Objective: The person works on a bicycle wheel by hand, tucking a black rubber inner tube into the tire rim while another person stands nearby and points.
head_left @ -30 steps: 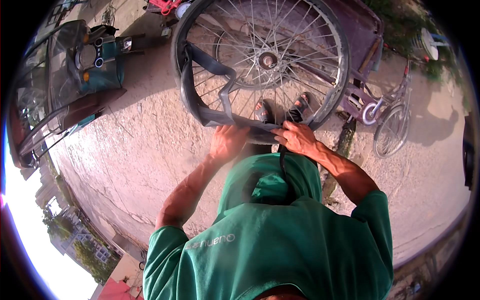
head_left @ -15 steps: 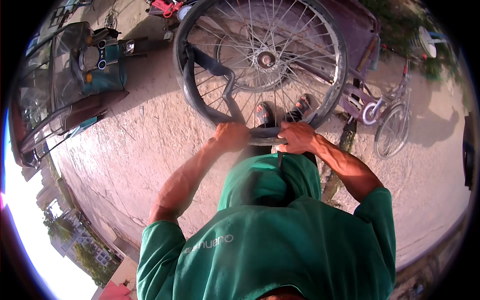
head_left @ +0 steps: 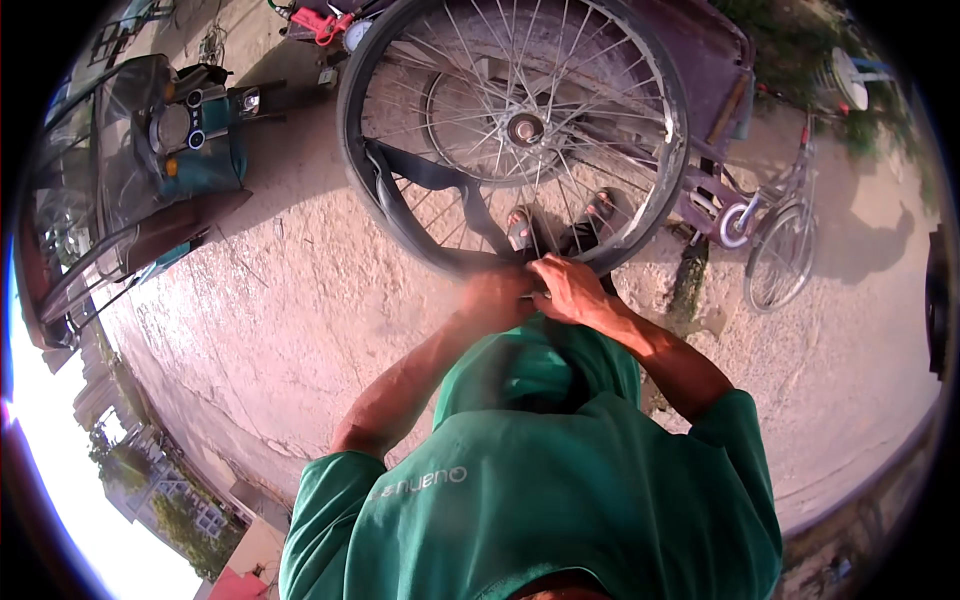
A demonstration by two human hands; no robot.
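A large spoked wheel [head_left: 525, 130] stands in front of me, its black tyre [head_left: 395, 222] around the rim. A loose flat black rubber inner tube [head_left: 430, 172] bulges out between tyre and rim on the left, drooping across the spokes. At the wheel's near edge, my left hand [head_left: 497, 298], a little blurred, is closed on the tyre. Right beside it, almost touching, my right hand [head_left: 575, 288] also grips the tyre, fingers bent over its edge. Both hands hide the stretch of tyre beneath them.
Behind the wheel is a purple cargo tricycle [head_left: 715, 90], its spoked wheel [head_left: 782, 258] to the right. A teal motor vehicle [head_left: 200, 140] is parked at left. A red-handled tool [head_left: 320, 27] lies far off; a round white stool [head_left: 850, 80] is far right. My sandalled feet [head_left: 520, 228] show through the spokes.
My left hand has slid right along the near edge, and my right hand has shifted left and slightly nearer, so they now meet. The wheel has moved slightly left.
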